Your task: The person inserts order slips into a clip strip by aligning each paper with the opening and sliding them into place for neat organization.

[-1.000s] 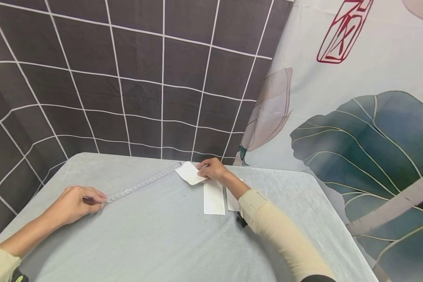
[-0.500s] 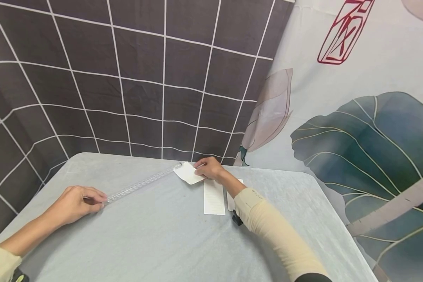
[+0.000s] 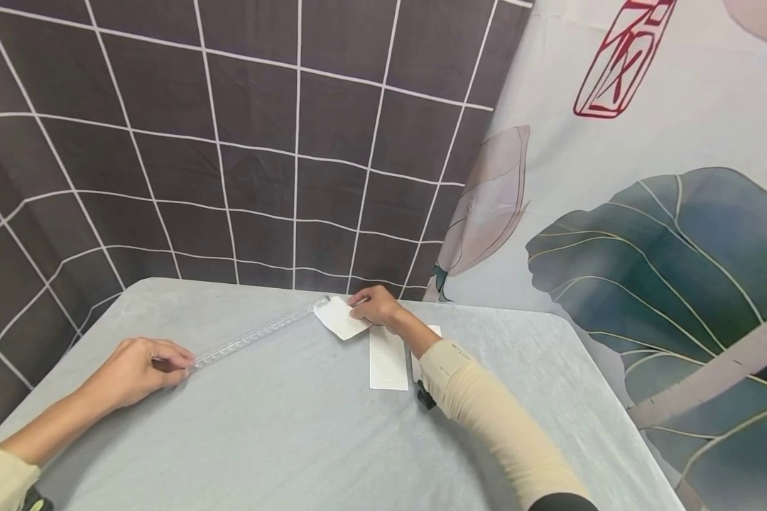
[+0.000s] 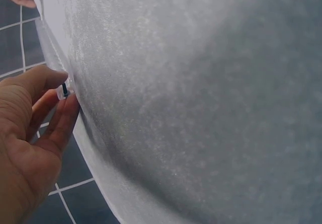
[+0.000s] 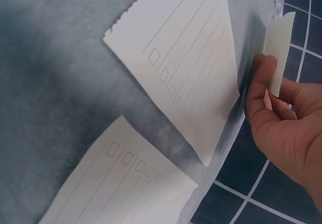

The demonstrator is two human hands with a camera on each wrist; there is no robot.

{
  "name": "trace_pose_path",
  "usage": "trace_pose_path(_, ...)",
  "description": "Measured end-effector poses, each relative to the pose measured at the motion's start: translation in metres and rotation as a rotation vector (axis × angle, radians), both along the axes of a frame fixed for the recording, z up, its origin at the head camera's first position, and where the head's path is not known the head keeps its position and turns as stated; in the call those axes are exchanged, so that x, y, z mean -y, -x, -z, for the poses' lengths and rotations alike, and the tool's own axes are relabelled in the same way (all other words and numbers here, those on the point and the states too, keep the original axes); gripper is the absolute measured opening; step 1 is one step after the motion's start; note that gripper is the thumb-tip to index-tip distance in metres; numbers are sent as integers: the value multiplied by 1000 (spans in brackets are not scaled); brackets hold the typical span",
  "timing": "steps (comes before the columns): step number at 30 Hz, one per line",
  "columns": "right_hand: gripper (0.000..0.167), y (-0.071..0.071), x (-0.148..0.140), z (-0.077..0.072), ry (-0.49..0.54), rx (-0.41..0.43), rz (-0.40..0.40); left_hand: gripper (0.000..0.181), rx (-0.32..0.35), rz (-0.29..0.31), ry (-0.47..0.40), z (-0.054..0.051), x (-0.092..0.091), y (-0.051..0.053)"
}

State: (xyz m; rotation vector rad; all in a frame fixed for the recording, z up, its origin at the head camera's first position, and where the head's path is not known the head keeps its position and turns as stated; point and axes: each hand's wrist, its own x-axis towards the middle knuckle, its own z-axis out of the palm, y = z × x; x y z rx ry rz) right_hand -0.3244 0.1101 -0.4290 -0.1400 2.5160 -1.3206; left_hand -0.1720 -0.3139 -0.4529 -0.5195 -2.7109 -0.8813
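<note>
Nearest us, the left hand (image 3: 139, 370) had its fingers narrowed on the near end of a long, clear plastic strip (image 3: 256, 336); the wrist view showed a small dark piece (image 4: 65, 89) between them. From those fingers the strip ran along the tabletop (image 3: 281, 426), covered in pale grey cloth, toward the right fingers. On our side of the right fingers lay a white, lined, rectangular paper sheet (image 5: 186, 68) and a similar second sheet (image 5: 126, 183), both loose. Farther off, we saw the right hand (image 3: 378, 306) pinching a bent white paper piece (image 3: 340, 319), its free edge by the strip's far end; whether they touched, we could not tell. We judged the work partway: strip and paper piece met closely but looked unjoined, and both loose sheets seemed left to handle.
</note>
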Motion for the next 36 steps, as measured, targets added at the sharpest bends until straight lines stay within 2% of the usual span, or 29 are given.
trace_pose_path(23,34,-5,14,4,7,0,-38,24,-23,12,-15,3,0,0)
trace_pose_path(36,33,-13,27,3,7,11,-65,23,-33,17,-20,4,0,1)
